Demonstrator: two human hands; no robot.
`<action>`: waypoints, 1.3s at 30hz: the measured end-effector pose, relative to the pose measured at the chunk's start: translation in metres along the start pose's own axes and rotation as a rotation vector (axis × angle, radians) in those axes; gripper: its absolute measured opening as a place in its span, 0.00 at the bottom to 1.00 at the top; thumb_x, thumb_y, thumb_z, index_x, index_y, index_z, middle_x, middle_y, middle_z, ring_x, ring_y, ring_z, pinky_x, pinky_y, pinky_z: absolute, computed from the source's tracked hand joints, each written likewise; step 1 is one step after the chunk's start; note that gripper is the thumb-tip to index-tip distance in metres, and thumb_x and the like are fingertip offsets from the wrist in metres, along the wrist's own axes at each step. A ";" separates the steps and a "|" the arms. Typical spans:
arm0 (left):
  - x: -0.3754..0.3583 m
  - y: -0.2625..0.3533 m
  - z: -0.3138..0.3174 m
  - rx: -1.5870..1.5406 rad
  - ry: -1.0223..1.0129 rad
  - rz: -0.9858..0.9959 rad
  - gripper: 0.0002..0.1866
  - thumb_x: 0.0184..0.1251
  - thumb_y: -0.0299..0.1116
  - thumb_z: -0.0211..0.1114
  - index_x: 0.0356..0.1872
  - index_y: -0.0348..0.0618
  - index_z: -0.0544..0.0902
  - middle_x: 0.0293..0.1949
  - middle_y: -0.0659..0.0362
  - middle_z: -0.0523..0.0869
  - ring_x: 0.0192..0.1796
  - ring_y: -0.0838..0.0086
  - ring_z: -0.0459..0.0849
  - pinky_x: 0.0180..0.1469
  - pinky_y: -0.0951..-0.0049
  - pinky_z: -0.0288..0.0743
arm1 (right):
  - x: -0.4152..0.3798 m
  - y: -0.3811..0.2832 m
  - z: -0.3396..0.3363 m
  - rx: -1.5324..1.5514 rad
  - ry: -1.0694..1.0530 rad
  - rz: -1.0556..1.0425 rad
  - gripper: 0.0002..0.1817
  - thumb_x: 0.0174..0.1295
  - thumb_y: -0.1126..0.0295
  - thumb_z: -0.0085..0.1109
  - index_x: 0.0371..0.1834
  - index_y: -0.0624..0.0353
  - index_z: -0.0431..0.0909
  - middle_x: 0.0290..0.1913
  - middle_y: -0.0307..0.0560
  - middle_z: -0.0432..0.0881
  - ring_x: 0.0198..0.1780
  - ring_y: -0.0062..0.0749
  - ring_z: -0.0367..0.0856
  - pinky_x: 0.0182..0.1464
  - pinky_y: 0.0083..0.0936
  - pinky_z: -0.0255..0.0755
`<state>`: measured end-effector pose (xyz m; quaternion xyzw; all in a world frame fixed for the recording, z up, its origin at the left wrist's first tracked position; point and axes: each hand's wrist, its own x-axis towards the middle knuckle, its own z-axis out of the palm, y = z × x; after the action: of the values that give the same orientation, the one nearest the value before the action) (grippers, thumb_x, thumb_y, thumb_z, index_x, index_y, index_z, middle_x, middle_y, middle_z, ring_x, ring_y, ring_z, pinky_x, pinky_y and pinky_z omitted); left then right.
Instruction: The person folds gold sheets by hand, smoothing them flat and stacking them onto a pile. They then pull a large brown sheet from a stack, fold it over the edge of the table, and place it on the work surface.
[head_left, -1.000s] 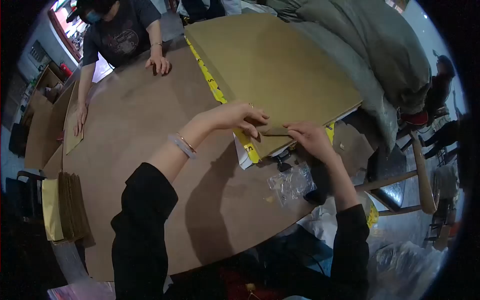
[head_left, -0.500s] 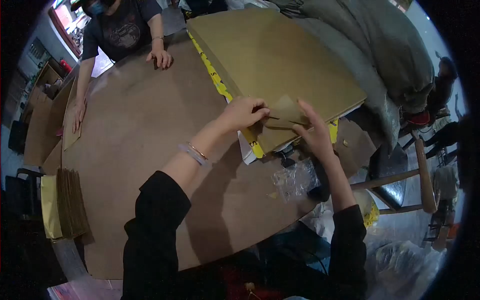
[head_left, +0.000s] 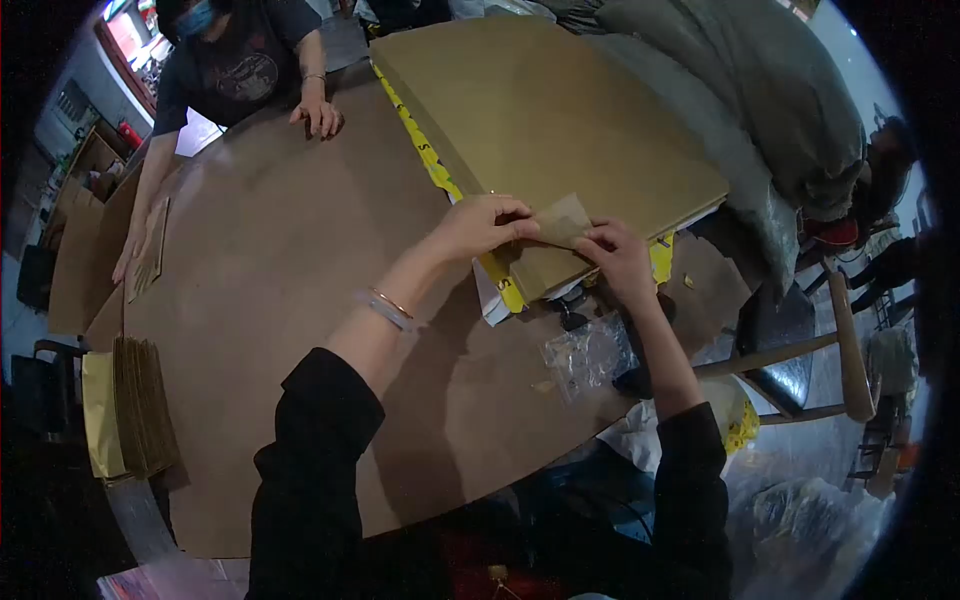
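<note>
A small, pale, translucent piece is pinched between my two hands over the near corner of a large stack of brown sheets. My left hand grips its left side, thumb against fingers. On the other side my right hand has its thumb and fingers closed on the right edge. Yellow tape with black marks runs along the stack's left side. Below the stack lies a clear plastic bag on the brown table.
Across the table stands a person, one hand on the tabletop, the other by a flat brown piece. A bundle of folded brown pieces is at the left edge. Large grey-green sacks and a wooden chair are at right.
My right hand's fingers have closed on the small piece, which is now held at both sides. The other person's hand at the left has moved down, and the flat piece there is tilted up.
</note>
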<state>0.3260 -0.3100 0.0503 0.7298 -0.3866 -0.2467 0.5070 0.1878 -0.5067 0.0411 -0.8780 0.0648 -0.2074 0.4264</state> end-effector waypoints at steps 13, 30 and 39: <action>0.000 -0.001 0.003 0.165 0.054 0.099 0.12 0.61 0.39 0.65 0.40 0.42 0.84 0.36 0.58 0.86 0.33 0.74 0.83 0.37 0.74 0.75 | -0.002 -0.009 0.009 0.024 0.139 0.100 0.12 0.54 0.67 0.66 0.34 0.67 0.81 0.38 0.50 0.80 0.40 0.37 0.79 0.44 0.28 0.72; 0.011 0.006 0.005 0.366 0.174 0.064 0.14 0.63 0.44 0.62 0.35 0.43 0.83 0.25 0.55 0.82 0.26 0.71 0.79 0.31 0.72 0.71 | -0.012 -0.020 -0.004 -0.222 -0.169 -0.478 0.09 0.55 0.73 0.61 0.40 0.60 0.83 0.39 0.48 0.84 0.43 0.44 0.81 0.44 0.34 0.75; 0.007 0.009 0.005 0.300 0.180 0.087 0.13 0.61 0.45 0.61 0.34 0.48 0.85 0.27 0.56 0.84 0.30 0.64 0.83 0.34 0.67 0.74 | 0.001 -0.029 -0.013 0.161 -0.266 0.072 0.09 0.54 0.72 0.65 0.33 0.67 0.83 0.35 0.43 0.85 0.37 0.23 0.80 0.42 0.22 0.73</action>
<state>0.3239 -0.3199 0.0570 0.7989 -0.4033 -0.0979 0.4354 0.1816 -0.4983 0.0707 -0.8579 0.0222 -0.0784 0.5074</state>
